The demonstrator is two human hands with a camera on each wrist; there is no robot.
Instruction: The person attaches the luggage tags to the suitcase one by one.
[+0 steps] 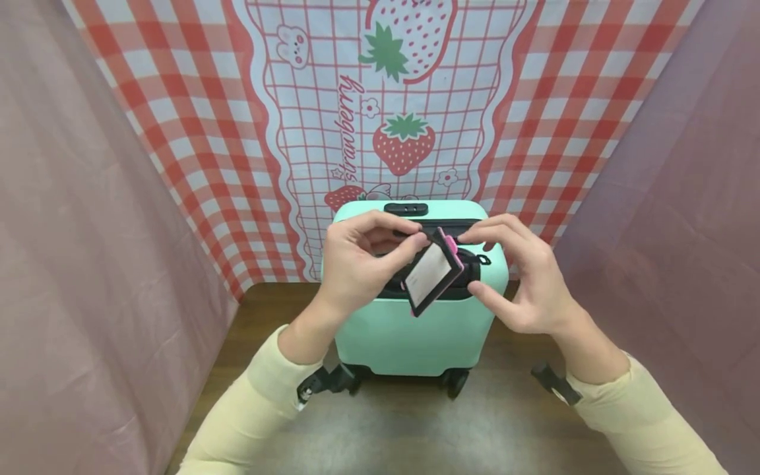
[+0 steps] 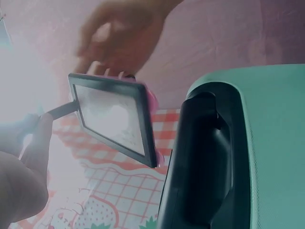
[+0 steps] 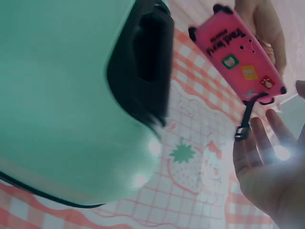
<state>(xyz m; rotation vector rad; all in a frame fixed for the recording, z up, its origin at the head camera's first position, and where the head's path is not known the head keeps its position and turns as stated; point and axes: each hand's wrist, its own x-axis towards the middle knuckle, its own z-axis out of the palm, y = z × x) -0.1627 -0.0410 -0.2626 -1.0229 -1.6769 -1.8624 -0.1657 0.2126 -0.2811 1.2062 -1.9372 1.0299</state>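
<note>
A pink luggage tag [image 3: 243,57] with black corners hangs tilted above a mint-green suitcase [image 1: 410,336]. Its black-framed back, with a white card window [image 2: 112,117], faces the head camera. My left hand [image 1: 368,257] pinches the tag's black strap [image 2: 62,110] between thumb and fingers. To the right of the tag, my right hand [image 1: 522,277] has its fingers spread and gently bent. The buckle [image 3: 242,132] on the strap hangs by the right fingertips; whether they touch it is unclear. Behind the tag lies the suitcase's black handle [image 2: 205,148], partly hidden in the head view.
The suitcase stands upright on a brown wooden surface [image 1: 415,435], its wheels [image 1: 456,382] at the front. A black combination lock [image 1: 406,209] sits on its top. Behind hangs a strawberry-print checked cloth [image 1: 410,99]. Pink curtains [image 1: 77,264] flank both sides.
</note>
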